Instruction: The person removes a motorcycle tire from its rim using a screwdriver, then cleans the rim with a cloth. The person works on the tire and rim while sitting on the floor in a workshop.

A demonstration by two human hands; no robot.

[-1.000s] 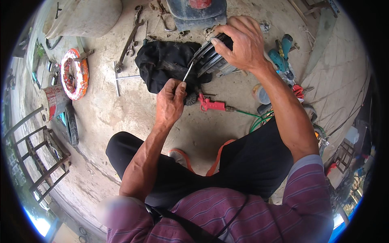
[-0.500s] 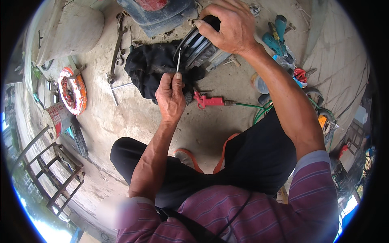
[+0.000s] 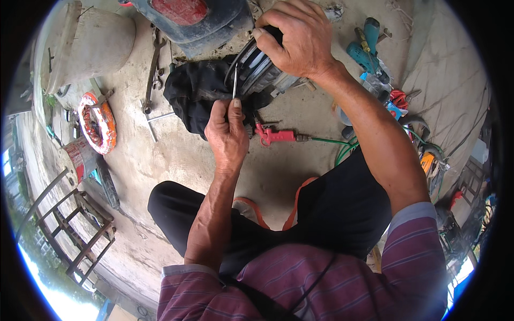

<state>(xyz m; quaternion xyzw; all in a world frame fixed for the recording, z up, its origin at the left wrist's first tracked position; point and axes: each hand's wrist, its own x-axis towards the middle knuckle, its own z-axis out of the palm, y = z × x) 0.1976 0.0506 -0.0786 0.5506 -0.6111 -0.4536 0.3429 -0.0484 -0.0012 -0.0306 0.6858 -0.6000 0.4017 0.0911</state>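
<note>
My left hand (image 3: 229,134) is closed around a thin metal rod-like tool (image 3: 235,83), its handle hidden in the fist. The rod's tip points up against the rim of a dark, ribbed machine part (image 3: 259,67) with light metal strips. My right hand (image 3: 300,40) curls over the top of that part, with thumb and fingers round its black end. Beneath and to the left of the part lies a bunched black cloth (image 3: 195,88). Just right of my left hand, a red air blow gun (image 3: 276,136) with a green hose rests on the floor.
Wrenches (image 3: 152,69) and a T-handle (image 3: 151,123) lie left of the cloth. A dark blue container (image 3: 198,32) stands beyond it. At the right are a teal power tool (image 3: 364,51) and red-handled pliers (image 3: 399,99). An orange-white ring (image 3: 110,128) and metal frame (image 3: 80,235) stand left.
The view has shifted slightly. Both hands keep nearly the same grips, and the thin tool's tip stays at the part's rim. My left forearm has swung a little to the right.
</note>
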